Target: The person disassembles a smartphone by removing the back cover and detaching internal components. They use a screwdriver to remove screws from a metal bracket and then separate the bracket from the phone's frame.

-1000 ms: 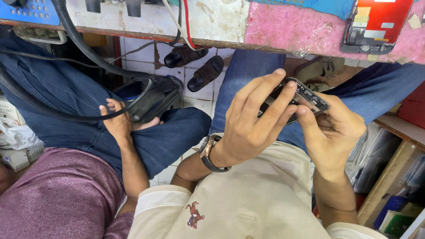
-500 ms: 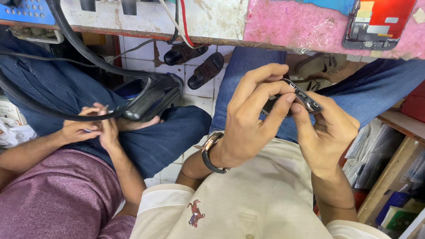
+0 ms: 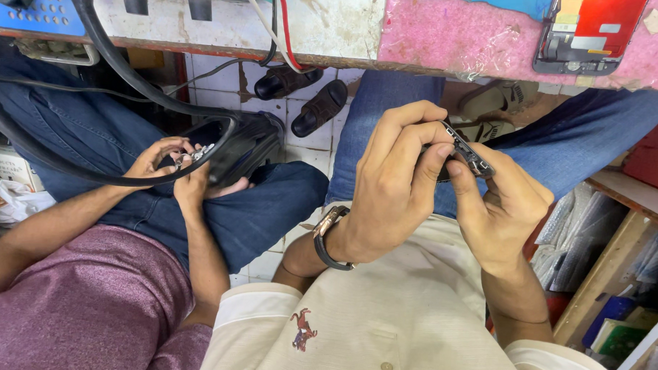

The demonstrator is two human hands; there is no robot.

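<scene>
Both hands meet over the lap, just right of centre, around a small dark phone part (image 3: 463, 155), a flat slim frame piece with metal bits along its edge. Its long axis runs from about 10 o'clock down to 4 o'clock, the lower end pointing toward the right thigh. The left hand (image 3: 394, 187) wraps over it from 9 o'clock, fingers curled on top, its grip narrow and pinching the upper end; a dark wristwatch (image 3: 327, 240) sits on that wrist. The right hand (image 3: 503, 209) comes up from 5 o'clock, thumb and forefinger closed on the lower end of the part.

At 12 o'clock runs the edge of the table (image 3: 334, 25), with a pink mat (image 3: 451, 32) and a red-backed phone screen (image 3: 586, 30) lying on it at 1 o'clock. At 9 o'clock a neighbouring person's hands (image 3: 173, 168) work at a black device (image 3: 243, 149) on their knee, with a thick black cable (image 3: 107, 57) looping past. Two dark sandals (image 3: 303, 93) lie on the tiled floor.
</scene>
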